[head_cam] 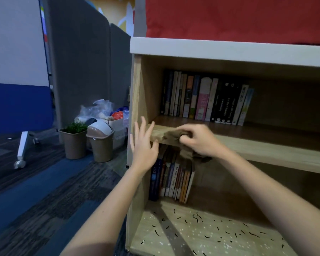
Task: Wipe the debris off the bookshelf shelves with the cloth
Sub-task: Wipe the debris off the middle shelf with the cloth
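A wooden bookshelf (pixel 266 152) fills the right half of the head view. My right hand (pixel 198 139) grips a bunched brown cloth (pixel 171 134) on the front left edge of the middle shelf, and part of the cloth hangs below the edge. My left hand (pixel 143 145) is held with fingers spread at the shelf's left front corner, beside the cloth. On the bottom shelf (pixel 201 235) lie several dark strips and pale specks of debris (pixel 196 217).
A row of upright books (pixel 205 98) stands at the back of the middle shelf, and more books (pixel 172 180) lean below it. A red cushion (pixel 238 17) lies on top. Left on the floor stand a plant pot (pixel 74 141) and a lidded bin (pixel 101 141).
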A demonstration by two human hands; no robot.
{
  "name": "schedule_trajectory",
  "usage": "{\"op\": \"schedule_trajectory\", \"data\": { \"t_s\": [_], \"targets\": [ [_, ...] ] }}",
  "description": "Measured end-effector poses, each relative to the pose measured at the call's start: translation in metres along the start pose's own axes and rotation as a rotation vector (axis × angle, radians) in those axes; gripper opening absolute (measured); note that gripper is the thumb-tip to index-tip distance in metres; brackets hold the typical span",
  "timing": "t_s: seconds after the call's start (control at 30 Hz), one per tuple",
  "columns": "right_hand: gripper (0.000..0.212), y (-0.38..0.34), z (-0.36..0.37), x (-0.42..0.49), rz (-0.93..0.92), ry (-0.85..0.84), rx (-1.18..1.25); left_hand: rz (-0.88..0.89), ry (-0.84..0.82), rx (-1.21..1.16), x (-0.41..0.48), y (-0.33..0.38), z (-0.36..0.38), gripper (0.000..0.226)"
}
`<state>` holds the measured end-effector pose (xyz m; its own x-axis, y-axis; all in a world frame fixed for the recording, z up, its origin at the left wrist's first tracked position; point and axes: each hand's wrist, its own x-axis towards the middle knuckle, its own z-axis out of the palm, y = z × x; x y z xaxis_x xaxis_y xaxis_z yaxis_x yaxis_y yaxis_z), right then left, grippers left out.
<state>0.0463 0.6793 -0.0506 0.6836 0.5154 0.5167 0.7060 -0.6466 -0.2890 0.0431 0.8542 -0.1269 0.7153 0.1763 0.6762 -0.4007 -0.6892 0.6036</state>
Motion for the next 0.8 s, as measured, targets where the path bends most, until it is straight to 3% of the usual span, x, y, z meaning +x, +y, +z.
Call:
{"op": "schedule_trajectory", "data": {
  "t_s": [0.1, 0.2, 0.27, 0.43, 0.5, 0.57, 0.63, 0.7, 0.8],
  "targets": [
    [0.028, 0.056, -0.032, 0.010, 0.331, 0.122, -0.134, 0.114, -0.076, 0.041, 0.002, 0.010, 0.002, 0.045],
    [0.035, 0.082, -0.025, 0.019, 0.556, -0.058, -0.261, 0.137, -0.185, 0.057, 0.014, 0.019, 0.003, 0.044],
    [0.036, 0.075, -0.007, 0.021, 0.499, -0.111, -0.245, 0.102, -0.226, 0.030, 0.022, 0.024, 0.007, 0.042],
    [0.031, 0.036, -0.010, -0.017, 0.065, -0.048, -0.015, -0.011, -0.319, 0.099, 0.035, 0.028, 0.024, 0.037],
    [0.029, 0.047, -0.027, -0.019, 0.108, 0.031, 0.021, 0.012, -0.379, 0.206, 0.034, 0.026, 0.029, 0.038],
    [0.030, 0.066, -0.037, -0.006, 0.270, 0.097, -0.029, 0.026, -0.396, 0.222, 0.034, 0.022, 0.029, 0.040],
    [0.032, 0.070, -0.028, 0.001, 0.412, 0.013, -0.157, 0.014, -0.408, 0.206, 0.034, 0.022, 0.028, 0.040],
    [0.033, 0.060, -0.013, -0.005, 0.339, -0.038, -0.203, 0.000, -0.405, 0.213, 0.035, 0.023, 0.028, 0.041],
    [0.030, 0.047, -0.024, -0.021, 0.133, -0.072, -0.018, -0.041, -0.346, 0.139, 0.037, 0.024, 0.030, 0.039]
  ]
}}
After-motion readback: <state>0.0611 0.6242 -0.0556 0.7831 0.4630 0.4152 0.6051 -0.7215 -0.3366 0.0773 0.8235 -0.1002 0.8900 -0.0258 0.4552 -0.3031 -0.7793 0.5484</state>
